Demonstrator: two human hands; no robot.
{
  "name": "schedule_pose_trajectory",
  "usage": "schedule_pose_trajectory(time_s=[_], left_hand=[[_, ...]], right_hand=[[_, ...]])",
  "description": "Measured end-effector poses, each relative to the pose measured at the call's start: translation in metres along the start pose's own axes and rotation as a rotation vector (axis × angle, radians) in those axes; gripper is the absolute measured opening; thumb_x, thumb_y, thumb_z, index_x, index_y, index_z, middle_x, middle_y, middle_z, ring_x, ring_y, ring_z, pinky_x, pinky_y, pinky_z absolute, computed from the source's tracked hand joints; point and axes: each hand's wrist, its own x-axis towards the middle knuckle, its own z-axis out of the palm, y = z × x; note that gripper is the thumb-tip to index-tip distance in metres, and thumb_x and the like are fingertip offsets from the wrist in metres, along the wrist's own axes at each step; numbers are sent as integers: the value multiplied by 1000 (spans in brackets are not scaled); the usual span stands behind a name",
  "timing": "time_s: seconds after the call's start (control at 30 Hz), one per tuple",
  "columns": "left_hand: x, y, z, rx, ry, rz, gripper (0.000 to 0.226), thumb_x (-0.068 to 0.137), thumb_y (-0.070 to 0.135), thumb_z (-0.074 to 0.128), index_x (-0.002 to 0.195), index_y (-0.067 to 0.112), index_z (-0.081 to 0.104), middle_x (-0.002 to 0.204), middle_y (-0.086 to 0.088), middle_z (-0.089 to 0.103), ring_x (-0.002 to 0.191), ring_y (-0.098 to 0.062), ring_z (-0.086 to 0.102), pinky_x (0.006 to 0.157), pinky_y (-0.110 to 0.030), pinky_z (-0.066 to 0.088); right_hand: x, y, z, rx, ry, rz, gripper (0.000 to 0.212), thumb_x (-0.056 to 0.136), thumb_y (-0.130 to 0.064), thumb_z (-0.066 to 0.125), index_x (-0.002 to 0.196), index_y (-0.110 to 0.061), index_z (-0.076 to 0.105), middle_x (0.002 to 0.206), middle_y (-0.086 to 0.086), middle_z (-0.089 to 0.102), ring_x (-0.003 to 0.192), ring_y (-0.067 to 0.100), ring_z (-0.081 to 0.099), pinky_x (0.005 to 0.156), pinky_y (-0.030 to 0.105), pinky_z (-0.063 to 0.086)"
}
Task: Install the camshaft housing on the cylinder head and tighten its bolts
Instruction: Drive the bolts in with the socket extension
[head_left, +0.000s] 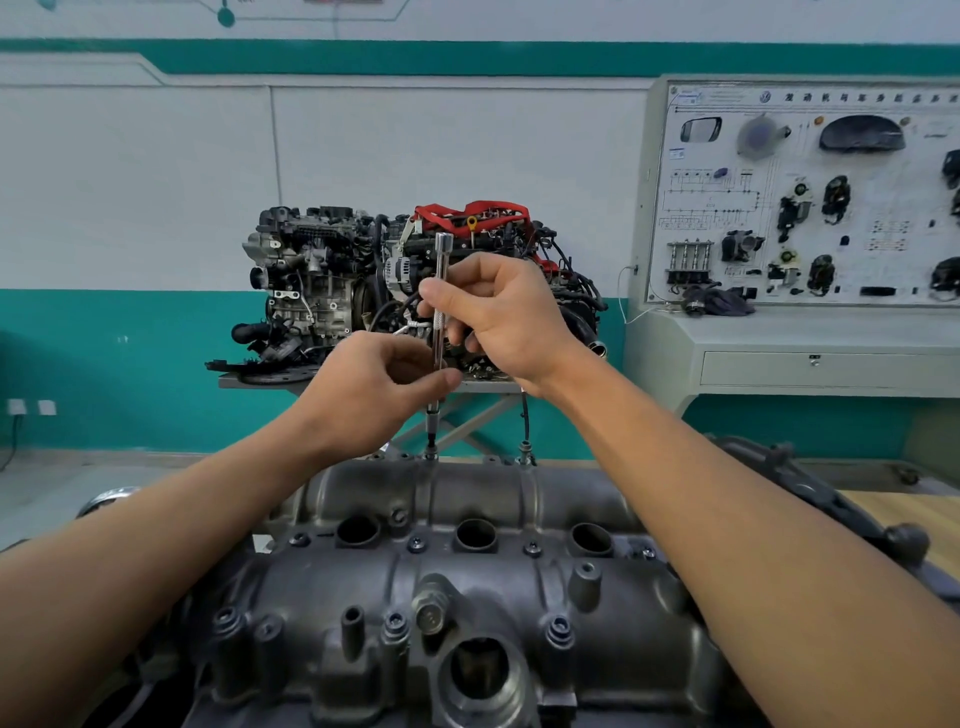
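Note:
The grey cast camshaft housing (457, 587) fills the lower middle of the head view, with three round wells along its centre and several bolts in its flanges. A slim silver extension bar (442, 280) stands upright over a bolt (430, 456) on the housing's far edge, its dark bit touching that bolt. My right hand (498, 317) pinches the bar's upper shaft with fingers and thumb. My left hand (374, 395) grips the bar lower down with its fingertips. A second bolt (525, 458) sits on the far edge to the right.
A complete display engine (322, 291) with red hoses rests on a scissor stand behind the housing. A grey training panel (810, 197) with mounted car parts stands at the right. A wooden bench top (914, 519) shows at the right edge.

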Motion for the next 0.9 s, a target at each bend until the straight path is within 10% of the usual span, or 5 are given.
schedule_pose_trajectory(time_s=[0.13,0.5,0.7,0.9], left_hand=[[2,0,-1,-12,60,-17,16,81,20,81,76,7,73,64,0,73,55,-5,66,54,-13,50],[0,-2,-1,-10,-79,-16,13,96,17,64,96,10,75,85,4,78,85,-11,74,85,-30,58],[2,-2,-1,17,44,-41,17,81,23,82,76,9,75,67,0,76,58,-5,69,56,-12,52],[0,-4,-2,57,-62,-19,11,96,14,65,95,12,75,86,2,78,83,-8,74,81,-25,58]], right_hand=[[0,3,1,26,59,8,18,86,-11,77,81,-8,60,71,5,73,43,9,51,41,15,39],[0,-2,-2,-32,-57,33,14,100,-12,58,91,-8,68,80,1,76,49,9,54,44,19,40],[1,4,0,-8,40,-11,18,89,-14,75,78,-11,61,67,2,72,44,8,53,42,14,39],[1,1,-4,-44,-85,77,17,102,-18,53,98,-15,69,92,-1,77,55,10,58,46,20,41]])
